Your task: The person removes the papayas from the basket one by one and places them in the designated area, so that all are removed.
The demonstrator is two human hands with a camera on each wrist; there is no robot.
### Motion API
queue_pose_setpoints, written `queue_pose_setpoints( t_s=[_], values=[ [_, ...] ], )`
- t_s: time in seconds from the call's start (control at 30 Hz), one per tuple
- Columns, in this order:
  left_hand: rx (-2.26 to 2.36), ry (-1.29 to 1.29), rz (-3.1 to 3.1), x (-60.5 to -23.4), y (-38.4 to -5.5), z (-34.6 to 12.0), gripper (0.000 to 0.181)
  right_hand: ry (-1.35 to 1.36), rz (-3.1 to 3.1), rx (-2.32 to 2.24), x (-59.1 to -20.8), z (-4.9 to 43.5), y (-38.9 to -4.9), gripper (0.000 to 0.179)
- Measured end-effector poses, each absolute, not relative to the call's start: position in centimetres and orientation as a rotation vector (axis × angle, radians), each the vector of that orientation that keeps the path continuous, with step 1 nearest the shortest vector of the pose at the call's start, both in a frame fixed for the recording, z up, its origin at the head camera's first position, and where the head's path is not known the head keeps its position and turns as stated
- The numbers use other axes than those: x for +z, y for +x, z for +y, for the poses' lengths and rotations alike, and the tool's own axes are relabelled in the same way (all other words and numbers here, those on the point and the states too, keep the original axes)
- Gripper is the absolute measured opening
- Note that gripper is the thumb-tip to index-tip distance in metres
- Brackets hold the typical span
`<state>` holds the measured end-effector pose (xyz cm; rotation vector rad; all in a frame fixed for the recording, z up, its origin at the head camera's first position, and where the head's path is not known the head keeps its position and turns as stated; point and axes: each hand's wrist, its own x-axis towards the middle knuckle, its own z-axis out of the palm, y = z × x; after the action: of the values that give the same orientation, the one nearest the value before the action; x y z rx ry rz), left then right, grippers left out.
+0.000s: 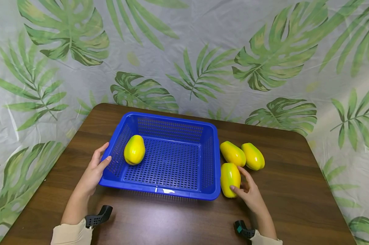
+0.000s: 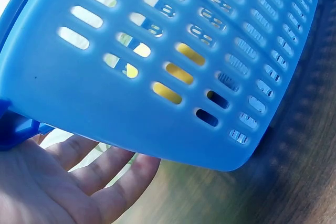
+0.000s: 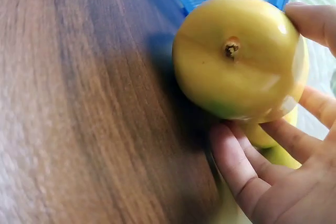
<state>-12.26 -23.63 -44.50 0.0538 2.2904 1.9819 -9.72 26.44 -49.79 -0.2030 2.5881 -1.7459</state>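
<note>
A blue plastic basket (image 1: 187, 194) with slotted walls stands on the table. My left hand (image 1: 94, 170) grips its left rim, thumb on top; in the left wrist view the fingers (image 2: 113, 169) reach along the outside of the basket wall (image 2: 94, 98). Inside, toward the left wall, lies one yellow-green papaya (image 1: 134, 149). To the right of the basket, my right hand (image 1: 249, 192) holds another papaya (image 1: 229, 180) between thumb and fingers, close beside the basket wall. Its stem end (image 3: 231, 50) faces the right wrist camera.
Two more papayas, one (image 1: 233, 153) near the basket's right wall and one (image 1: 253, 157) beside it, lie behind the held papaya. The dark wooden table (image 1: 288, 190) has rounded back corners. A leaf-patterned cloth (image 1: 209, 20) hangs behind it. Each wrist wears a black mount.
</note>
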Motion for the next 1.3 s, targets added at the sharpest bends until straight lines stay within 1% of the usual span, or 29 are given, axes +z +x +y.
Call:
queue_pose_setpoints(
  t_s=[0.43, 0.6, 0.9, 1.13, 1.3],
  values=[
    [1.996, 0.063, 2.291, -44.6, -12.2, -23.6, 0.056, -0.179, 2.67, -1.714, -49.5, 26.5, -9.6, 0.064],
    [2.001, 0.063, 2.284, -44.5, -12.1, -23.6, 0.056, -0.194, 2.677, -1.777, -49.2, 26.4, -9.6, 0.063],
    [2.009, 0.062, 2.29, -44.5, -12.2, -23.5, 0.056, -0.178, 2.743, -1.799, -48.3, 26.4, -9.8, 0.065],
    [1.996, 0.051, 2.291, -44.5, -12.2, -23.5, 0.056, -0.198, 2.749, -1.844, -45.6, 25.1, -9.5, 0.065],
    [2.001, 0.05, 2.281, -44.4, -12.2, -23.4, 0.057, -0.19, 2.768, -1.825, -46.3, 25.7, -10.1, 0.07]
  ],
)
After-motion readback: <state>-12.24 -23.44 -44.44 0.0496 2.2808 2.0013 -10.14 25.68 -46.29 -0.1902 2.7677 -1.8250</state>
